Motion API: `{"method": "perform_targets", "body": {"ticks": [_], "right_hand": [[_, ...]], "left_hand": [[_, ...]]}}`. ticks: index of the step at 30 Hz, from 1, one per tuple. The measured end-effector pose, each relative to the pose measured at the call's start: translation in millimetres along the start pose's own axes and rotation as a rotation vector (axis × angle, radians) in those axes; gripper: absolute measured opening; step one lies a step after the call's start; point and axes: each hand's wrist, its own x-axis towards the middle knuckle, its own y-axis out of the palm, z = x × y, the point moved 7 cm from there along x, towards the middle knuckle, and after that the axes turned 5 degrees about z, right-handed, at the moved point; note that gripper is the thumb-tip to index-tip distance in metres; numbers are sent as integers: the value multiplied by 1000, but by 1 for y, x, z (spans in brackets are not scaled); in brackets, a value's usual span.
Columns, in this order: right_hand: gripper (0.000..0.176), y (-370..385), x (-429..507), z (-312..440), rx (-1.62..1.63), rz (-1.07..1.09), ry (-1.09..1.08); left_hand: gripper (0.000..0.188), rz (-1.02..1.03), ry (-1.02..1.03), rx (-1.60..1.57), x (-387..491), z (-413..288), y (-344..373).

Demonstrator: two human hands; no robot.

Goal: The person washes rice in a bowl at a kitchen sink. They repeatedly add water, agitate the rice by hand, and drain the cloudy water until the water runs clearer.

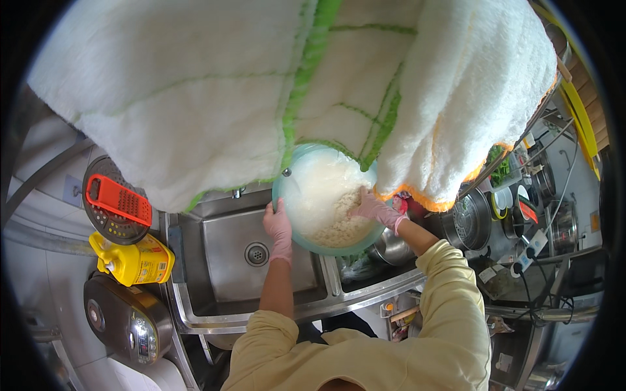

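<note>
A pale green translucent basin (325, 250) sits over the divider of a stainless steel double sink (230, 288). Cloudy white water (318, 181) fills much of it, and a mound of wet white grains (342, 227), looking like rice, lies on the side near me. My left hand (279, 227), in a pink glove, grips the basin's left rim, thumb on top and other fingers mostly hidden. Reaching over the right rim, my right hand (374, 210), also pink-gloved, touches the grains. Its fingertips are partly hidden there. A metal spout (286, 172) shows at the basin's far left edge.
White towels (195, 97) hang low over the far side. On the left are a red grater (120, 200), a yellow jug (142, 259) and a rice cooker (127, 317). The right basin holds a metal bowl (393, 247); pans (467, 220) and a power strip (530, 251) lie beyond.
</note>
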Motion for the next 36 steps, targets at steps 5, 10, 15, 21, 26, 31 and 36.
{"method": "perform_targets", "body": {"ticks": [5,10,15,21,26,31,36], "right_hand": [[110,18,9,-15,283,29,11],[86,59,31,-31,659,122,-37],[61,134,50,-35,1397,539,90],[66,152,61,-1,1468,516,68],[62,154,70,45,1745,549,-49],[58,143,86,92,2084,479,-237],[54,108,109,95,2187,302,-355]], "left_hand": [[38,-40,23,42,-2,-2,-2],[39,-81,7,44,-10,-13,-7],[39,-69,8,5,-12,-16,-7],[39,-114,46,90,-14,-19,-10],[43,-68,25,53,-13,-13,-8],[45,-37,41,24,1,7,-4],[46,-19,59,31,1,8,0]]}}
